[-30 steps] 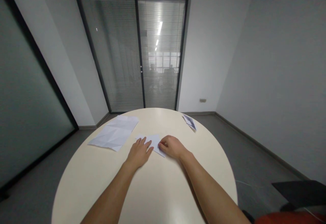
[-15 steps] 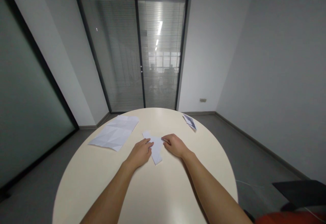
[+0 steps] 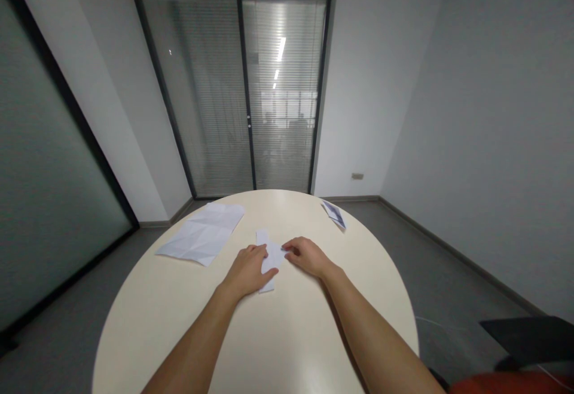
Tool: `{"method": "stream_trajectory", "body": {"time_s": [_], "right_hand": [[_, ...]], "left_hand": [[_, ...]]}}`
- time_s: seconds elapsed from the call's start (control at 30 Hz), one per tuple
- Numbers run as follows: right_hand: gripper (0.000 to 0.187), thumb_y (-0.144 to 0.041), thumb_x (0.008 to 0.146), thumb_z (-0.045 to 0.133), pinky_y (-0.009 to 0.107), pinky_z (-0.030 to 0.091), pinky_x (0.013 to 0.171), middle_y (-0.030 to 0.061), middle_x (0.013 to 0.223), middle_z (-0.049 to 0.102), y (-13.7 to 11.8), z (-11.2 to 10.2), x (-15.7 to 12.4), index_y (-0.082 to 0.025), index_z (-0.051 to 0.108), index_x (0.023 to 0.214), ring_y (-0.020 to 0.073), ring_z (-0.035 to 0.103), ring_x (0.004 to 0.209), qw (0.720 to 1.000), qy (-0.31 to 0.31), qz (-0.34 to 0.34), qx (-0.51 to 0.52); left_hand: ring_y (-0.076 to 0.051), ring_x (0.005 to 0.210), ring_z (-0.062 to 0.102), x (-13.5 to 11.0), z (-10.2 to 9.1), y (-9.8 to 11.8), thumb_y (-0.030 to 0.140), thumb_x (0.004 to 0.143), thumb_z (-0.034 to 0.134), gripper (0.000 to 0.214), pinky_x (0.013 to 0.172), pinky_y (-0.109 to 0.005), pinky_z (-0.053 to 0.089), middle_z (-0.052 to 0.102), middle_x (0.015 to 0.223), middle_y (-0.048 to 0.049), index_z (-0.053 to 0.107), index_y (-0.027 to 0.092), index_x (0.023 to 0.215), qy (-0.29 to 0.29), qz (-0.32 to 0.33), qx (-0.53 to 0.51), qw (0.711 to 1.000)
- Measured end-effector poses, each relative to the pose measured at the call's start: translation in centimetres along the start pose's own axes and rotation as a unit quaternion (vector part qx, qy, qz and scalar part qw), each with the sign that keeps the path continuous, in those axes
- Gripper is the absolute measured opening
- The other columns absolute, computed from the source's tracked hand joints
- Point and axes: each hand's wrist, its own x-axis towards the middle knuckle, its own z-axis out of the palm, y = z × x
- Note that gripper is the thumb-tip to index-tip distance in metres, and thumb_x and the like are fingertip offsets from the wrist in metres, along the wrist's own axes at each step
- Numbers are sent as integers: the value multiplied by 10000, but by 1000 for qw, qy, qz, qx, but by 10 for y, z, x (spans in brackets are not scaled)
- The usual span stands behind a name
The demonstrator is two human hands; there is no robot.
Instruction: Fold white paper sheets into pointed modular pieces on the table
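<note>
A folded white paper strip (image 3: 269,256) lies near the middle of the round cream table (image 3: 269,334), its long side pointing away from me. My left hand (image 3: 246,271) rests on the strip's left edge, fingers curled over it and pressing it down. My right hand (image 3: 306,255) touches the strip's right side, fingertips pinched at its edge. Both forearms reach in from the bottom of the view.
A creased, unfolded white sheet (image 3: 202,232) lies at the table's far left. A small folded paper with dark print (image 3: 334,213) sits near the far right edge. Glass doors with blinds (image 3: 242,89) stand behind the table. A dark chair (image 3: 529,337) is at the lower right.
The folded paper has turned from lying crosswise to lying lengthwise away from me. My left hand has shifted right onto it, and my right hand has moved slightly up along its edge.
</note>
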Motion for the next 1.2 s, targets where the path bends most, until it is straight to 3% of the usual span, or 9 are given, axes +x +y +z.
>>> {"method": "stream_trajectory", "body": {"time_s": [0.17,0.33,0.47,0.57,0.73,1.0,1.2], "right_hand": [[266,-247,859,635,295,480,819,67,1048,748,4,4,1,-191,753,1091,186,642,859,1000,1,-12,6],[270,-243,856,648,301,487,847,67,1025,729,0,2,0,-190,754,1099,188,638,880,1000,-2,-30,6],[352,-280,830,711,337,454,1012,106,1222,674,-2,-2,-4,-203,744,1172,226,624,1094,997,-13,-80,9],[342,-310,852,709,370,437,1053,110,1259,673,1,-2,-5,-220,748,1180,247,610,1155,995,-21,-98,6],[267,-306,902,659,378,461,1021,98,1183,723,5,1,-3,-213,767,1128,248,632,1116,994,-10,-108,9],[319,-292,838,723,382,458,1033,74,1177,737,6,2,-3,-228,756,1149,250,649,1110,993,-16,-117,20],[307,-317,845,738,361,468,1013,70,1194,731,1,-3,-5,-233,760,1140,249,646,1115,992,-32,-116,27]], "left_hand": [[-289,1078,635,0,-5,3,478,829,678,389,963,-390,440,718,1119,-97,653,191,1091,-1,5,22,1000],[-264,1017,671,-1,-12,9,369,847,634,224,923,-360,452,730,1073,-77,670,222,1012,-22,4,41,999],[-266,1037,674,-2,-15,11,344,837,620,277,917,-349,461,725,1133,-83,667,223,1082,-28,-7,38,999],[-263,1029,678,-3,-17,12,331,830,612,304,900,-342,472,726,1143,-78,661,226,1111,-30,-6,30,999],[-259,1078,666,-3,-16,9,313,824,606,352,936,-342,479,718,1190,-80,668,225,1159,-28,14,7,999],[-271,1260,590,-2,-5,1,269,825,587,417,1094,-379,435,657,1348,-108,696,182,1218,-25,46,1,999],[-272,1177,642,-3,-9,3,280,843,586,392,1033,-388,476,699,1278,-89,689,209,1214,-26,43,-29,998]]}}
